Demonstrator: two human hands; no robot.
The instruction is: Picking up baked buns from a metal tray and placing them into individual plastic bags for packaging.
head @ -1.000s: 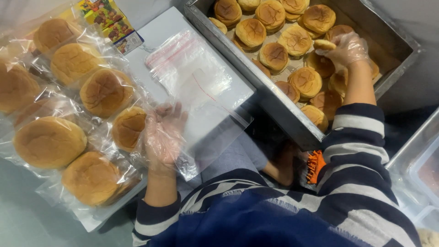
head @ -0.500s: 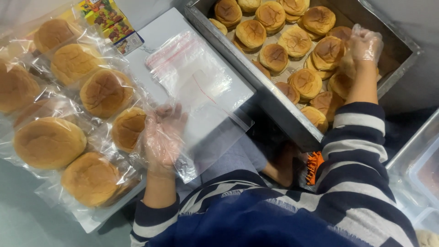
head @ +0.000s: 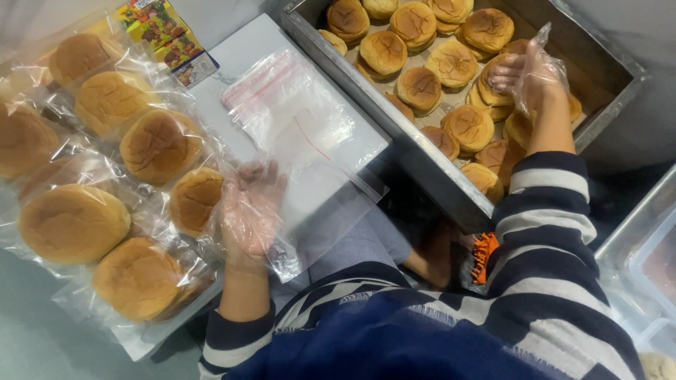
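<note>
- Inside the metal tray at the upper right, we see the right hand, in a thin clear glove, laid over a bun; its fingers curl onto the bun's top, though we cannot tell whether they have truly closed on it.
- Around that bun lie many more loose buns, browned and packed close together on the tray's floor.
- Lower left, the left hand, also gloved, pinches a clear plastic bag, its fingers closed on the bag's near edge.
- Just beyond that bag we see a stack of clear zip bags lying on a pale board.
- Beside the left hand, touching its glove, sit the bagged buns, spread in rows over the left side.
- At the top, a colourful printed packet lies behind the bagged buns.
</note>
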